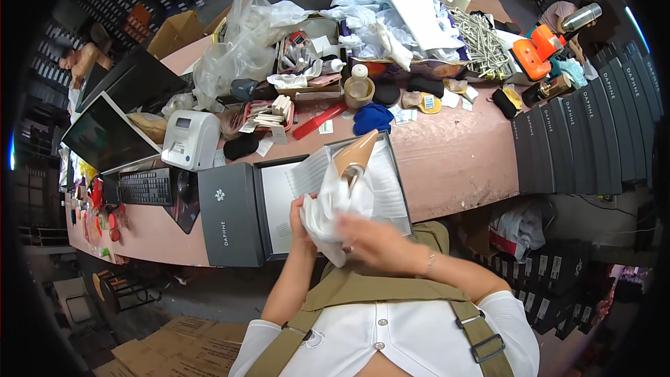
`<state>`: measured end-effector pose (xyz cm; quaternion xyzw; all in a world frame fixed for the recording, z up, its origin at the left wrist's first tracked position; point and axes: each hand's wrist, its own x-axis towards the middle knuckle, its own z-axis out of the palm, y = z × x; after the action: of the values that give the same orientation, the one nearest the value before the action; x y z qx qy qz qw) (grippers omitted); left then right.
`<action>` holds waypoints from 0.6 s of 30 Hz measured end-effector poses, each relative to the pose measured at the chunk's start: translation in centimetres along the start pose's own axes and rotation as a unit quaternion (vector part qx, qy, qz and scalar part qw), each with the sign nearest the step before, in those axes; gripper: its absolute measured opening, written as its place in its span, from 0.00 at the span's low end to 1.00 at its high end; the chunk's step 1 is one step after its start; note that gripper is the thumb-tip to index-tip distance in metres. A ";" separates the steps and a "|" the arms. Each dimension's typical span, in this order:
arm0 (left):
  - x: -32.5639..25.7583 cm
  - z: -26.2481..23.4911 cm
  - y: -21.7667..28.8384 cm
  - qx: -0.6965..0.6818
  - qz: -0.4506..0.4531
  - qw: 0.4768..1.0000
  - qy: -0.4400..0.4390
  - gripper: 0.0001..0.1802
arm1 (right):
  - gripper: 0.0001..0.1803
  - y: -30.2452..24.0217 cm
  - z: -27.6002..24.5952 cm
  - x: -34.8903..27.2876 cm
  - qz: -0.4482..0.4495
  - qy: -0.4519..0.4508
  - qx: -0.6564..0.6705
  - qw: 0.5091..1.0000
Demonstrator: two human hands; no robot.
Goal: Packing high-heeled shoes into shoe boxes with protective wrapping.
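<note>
A tan pointed-toe shoe (358,152) is partly wrapped in white tissue paper (322,218), its toe pointing up and away from me. My left hand (300,222) is closed around the left side of the wrapped shoe. Against the right side of the paper is my right hand (380,243), its fingers smeared by motion. Beneath the shoe lies an open dark grey shoebox (400,183), lined with white paper and ribbed foam sheet (386,181). Its dark lid (232,213) lies open to the left. The heel end of the shoe is hidden by the paper.
At left are a monitor (112,132), a keyboard (145,187) and a white label printer (191,138). A red comb (319,121), a blue cloth (373,119) and a jar (359,91) sit beyond the box. Dark shoeboxes (569,146) stand at right. Another person sits far left.
</note>
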<state>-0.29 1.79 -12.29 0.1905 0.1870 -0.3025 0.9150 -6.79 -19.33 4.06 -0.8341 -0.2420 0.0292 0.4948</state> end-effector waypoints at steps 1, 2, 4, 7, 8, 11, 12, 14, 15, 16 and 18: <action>-0.7 1.7 0.4 0.016 -0.015 1.000 0.017 0.24 | 0.27 0.8 -2.3 0.0 0.018 0.068 -0.045 0.996; -2.0 5.2 1.2 0.031 -0.028 0.999 0.035 0.23 | 0.29 0.4 -5.7 1.6 -0.001 0.115 -0.222 0.968; -2.9 6.1 2.4 0.035 -0.066 0.996 0.053 0.20 | 0.31 -0.8 -9.0 3.4 0.023 0.040 -0.360 0.932; 0.5 -0.5 3.3 -0.018 -0.150 0.978 -0.142 0.21 | 0.31 -0.3 -9.2 3.8 0.102 -0.189 -0.253 0.943; -0.8 4.3 3.0 0.165 -0.109 0.974 0.114 0.24 | 0.31 0.6 -9.0 3.0 0.101 -0.174 -0.224 0.954; -1.7 2.4 4.0 0.118 0.029 0.979 0.164 0.27 | 0.30 2.3 -9.1 1.0 0.137 -0.068 -0.194 0.969; -2.6 1.5 4.9 0.083 0.108 0.983 0.120 0.29 | 0.30 3.1 -9.2 0.1 0.170 -0.020 -0.198 0.965; -4.3 3.9 7.8 0.022 0.201 0.945 0.256 0.31 | 0.31 4.7 -9.3 -1.2 0.220 0.087 -0.195 0.952; -5.7 3.1 9.9 0.082 0.286 0.932 0.206 0.27 | 0.30 5.1 -9.3 -1.3 0.241 0.117 -0.182 0.946; -5.8 4.1 11.1 0.146 0.442 0.849 0.251 0.24 | 0.30 5.3 -9.5 -1.3 0.265 0.145 -0.172 0.938; -5.5 7.6 8.7 0.555 0.552 0.595 0.181 0.22 | 0.29 5.3 -10.1 -1.3 0.295 0.179 -0.181 0.921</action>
<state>2.76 7.47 -1.19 0.7795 0.0041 0.2563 0.5715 -3.03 -30.13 4.48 -0.9345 0.1063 -0.0198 0.3392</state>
